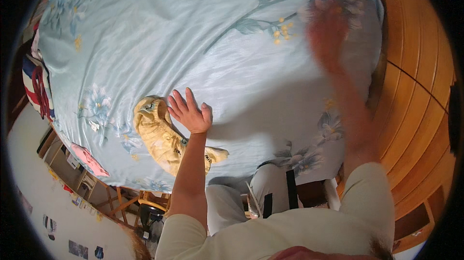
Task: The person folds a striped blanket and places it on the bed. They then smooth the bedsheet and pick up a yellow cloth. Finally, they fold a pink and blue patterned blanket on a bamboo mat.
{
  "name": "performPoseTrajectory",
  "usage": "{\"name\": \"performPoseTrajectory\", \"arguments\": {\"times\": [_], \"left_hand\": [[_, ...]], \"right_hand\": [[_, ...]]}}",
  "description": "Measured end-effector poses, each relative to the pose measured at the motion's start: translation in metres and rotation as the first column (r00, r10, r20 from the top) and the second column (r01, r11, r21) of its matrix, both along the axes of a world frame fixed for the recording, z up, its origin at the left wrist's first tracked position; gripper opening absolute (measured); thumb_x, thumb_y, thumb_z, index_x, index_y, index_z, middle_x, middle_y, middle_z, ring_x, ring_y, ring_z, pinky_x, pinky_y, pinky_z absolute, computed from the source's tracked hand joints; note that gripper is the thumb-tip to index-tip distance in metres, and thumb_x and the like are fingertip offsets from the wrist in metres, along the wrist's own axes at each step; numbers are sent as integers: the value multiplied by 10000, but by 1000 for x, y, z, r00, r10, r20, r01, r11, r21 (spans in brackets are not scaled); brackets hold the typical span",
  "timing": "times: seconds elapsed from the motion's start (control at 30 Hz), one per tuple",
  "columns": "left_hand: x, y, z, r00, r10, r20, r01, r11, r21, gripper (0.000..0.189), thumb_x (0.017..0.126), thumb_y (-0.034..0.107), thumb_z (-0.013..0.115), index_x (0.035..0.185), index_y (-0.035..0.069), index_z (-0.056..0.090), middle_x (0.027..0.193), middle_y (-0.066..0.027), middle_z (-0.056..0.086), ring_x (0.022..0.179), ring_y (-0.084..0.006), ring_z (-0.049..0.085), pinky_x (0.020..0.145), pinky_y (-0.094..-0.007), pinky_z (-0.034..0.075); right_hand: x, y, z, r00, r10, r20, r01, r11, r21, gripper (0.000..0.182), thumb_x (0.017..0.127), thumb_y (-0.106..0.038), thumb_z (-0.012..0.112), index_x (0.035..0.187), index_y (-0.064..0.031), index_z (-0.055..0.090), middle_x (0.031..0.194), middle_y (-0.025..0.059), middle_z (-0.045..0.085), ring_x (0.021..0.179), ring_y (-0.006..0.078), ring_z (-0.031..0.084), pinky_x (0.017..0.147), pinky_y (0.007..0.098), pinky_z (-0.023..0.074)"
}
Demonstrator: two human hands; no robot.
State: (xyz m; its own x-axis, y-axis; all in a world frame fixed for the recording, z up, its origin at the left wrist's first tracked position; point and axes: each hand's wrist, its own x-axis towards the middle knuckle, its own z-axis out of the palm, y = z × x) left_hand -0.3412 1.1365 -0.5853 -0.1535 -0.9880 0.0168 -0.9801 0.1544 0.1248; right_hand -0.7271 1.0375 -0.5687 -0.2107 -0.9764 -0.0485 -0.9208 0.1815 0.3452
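Observation:
My left hand (189,113) rests palm down with its fingers apart on a pale blue bed sheet (224,79) printed with flowers. Just left of it lies a crumpled yellow cloth garment (156,129) with a gathered edge, its fingertips close to or touching the fabric. My left forearm covers part of this garment. Off to the far right, my right hand (328,32) is over the sheet near a large printed flower. Motion blur hides its fingers, so whether it touches the sheet or holds anything is unclear. Wrinkles run diagonally across the sheet.
A pink cloth (90,159) lies at the bed's left edge, with a striped folded textile (38,86) farther up. Wooden panelling (413,89) borders the right side. A wooden chair (154,200) and shelves (83,176) stand at lower left.

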Motion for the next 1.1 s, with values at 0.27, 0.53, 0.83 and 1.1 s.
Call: {"name": "performPoseTrajectory", "arguments": {"times": [0.27,0.53,0.83,1.1], "left_hand": [[1,7,2,1000,-9,20,9,1000,-24,557,821,378,359,1293,86,402,1383,-196,260,1289,-379,183,1014,-526,85],[-3,-5,12,1000,-22,16,22,998,53,523,809,350,416,1283,129,420,1380,-181,259,1261,-353,228,992,-560,70],[-92,-225,9,977,-203,-68,211,969,126,525,845,535,383,1327,339,315,1426,-86,192,1291,-405,113,949,-664,62],[-125,-284,-14,993,-115,-24,110,982,-156,604,767,555,439,1298,272,387,1415,-108,226,1276,-441,141,968,-648,44]], "right_hand": [[-106,130,-8,957,-163,239,205,965,-163,589,810,-421,524,1329,-252,306,1407,130,201,1271,362,225,957,602,205],[-111,125,-16,875,-279,395,395,883,-252,591,832,-456,468,1348,-240,277,1378,217,211,1242,404,253,956,559,248],[-108,119,-8,861,-261,436,385,895,-224,561,845,-383,465,1344,-193,289,1343,252,260,1229,401,272,988,499,248],[-102,106,6,874,-417,249,436,900,-25,565,862,-337,445,1352,-124,265,1383,240,180,1277,390,186,1028,495,173]]}}
